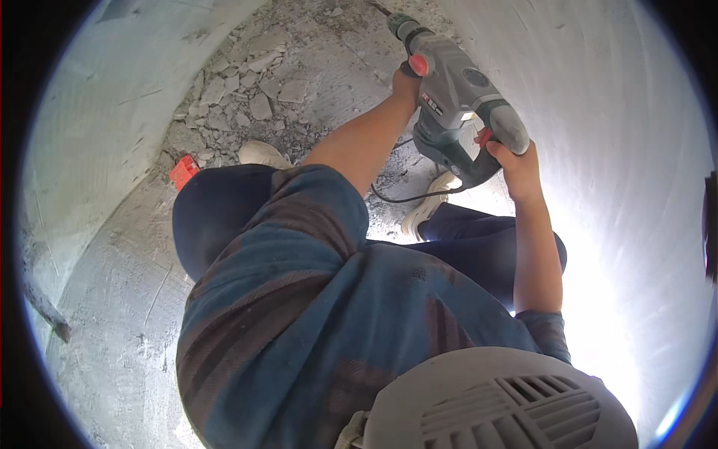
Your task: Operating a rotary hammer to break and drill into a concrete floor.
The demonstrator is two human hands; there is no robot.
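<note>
A grey and dark green rotary hammer with a red knob slants across the upper right, its bit pointing up-left toward the wall's foot. My right hand is closed round its rear handle, near the red trigger. At the front, my left hand is closed beside the red knob, gripping the tool by what looks like its side handle; the tool's body hides part of the fingers. A black cable loops from the rear handle down past my shoe.
Broken grey rubble lies along the foot of the left wall. A red object sits beside my left knee. The pale right wall stands close to my right arm. A dark rod juts out at far left. A grey vented shell fills the lower edge.
</note>
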